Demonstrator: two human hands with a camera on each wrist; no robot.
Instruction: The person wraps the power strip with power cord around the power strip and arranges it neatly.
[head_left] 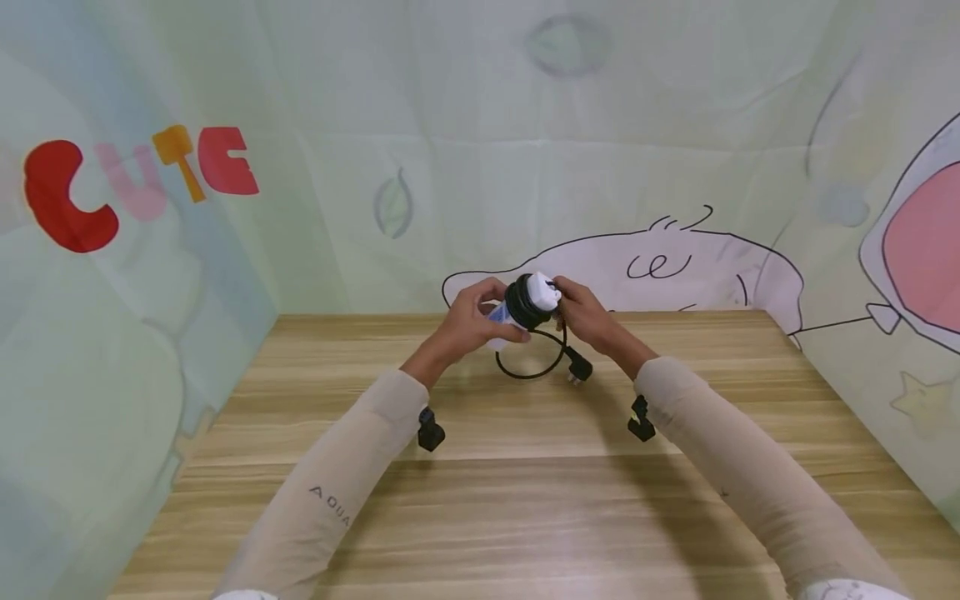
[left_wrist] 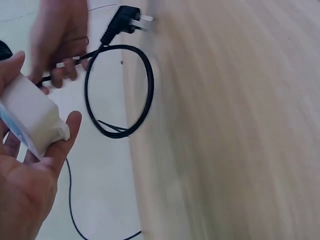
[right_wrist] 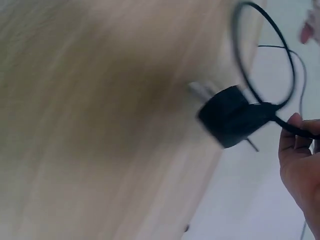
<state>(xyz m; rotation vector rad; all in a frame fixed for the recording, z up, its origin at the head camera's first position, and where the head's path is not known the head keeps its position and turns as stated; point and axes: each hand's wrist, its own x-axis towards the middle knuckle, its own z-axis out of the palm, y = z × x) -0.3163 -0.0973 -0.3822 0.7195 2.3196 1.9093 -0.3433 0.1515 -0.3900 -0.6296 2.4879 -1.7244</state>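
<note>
Above the table's far edge my left hand (head_left: 468, 323) grips a white device (head_left: 543, 292) with a blue patch on its side; its exact kind cannot be told. A black power cord (head_left: 519, 302) is wound around the device in several turns. At the other side, my right hand (head_left: 587, 315) pinches the cord with curled fingers, close to the device. From there a free loop of cord (left_wrist: 150, 75) hangs in the air, ending in a black plug (left_wrist: 122, 21) with metal prongs. In the right wrist view the plug (right_wrist: 230, 117) looks blurred, beside the right hand (right_wrist: 302, 165).
A wood-grain table (head_left: 525, 500) lies beneath both arms. Behind it hangs a pale printed cloth (head_left: 337, 225) with cartoon drawings, and more of it stands at both sides. Small black devices (head_left: 431, 431) hang below the wrists.
</note>
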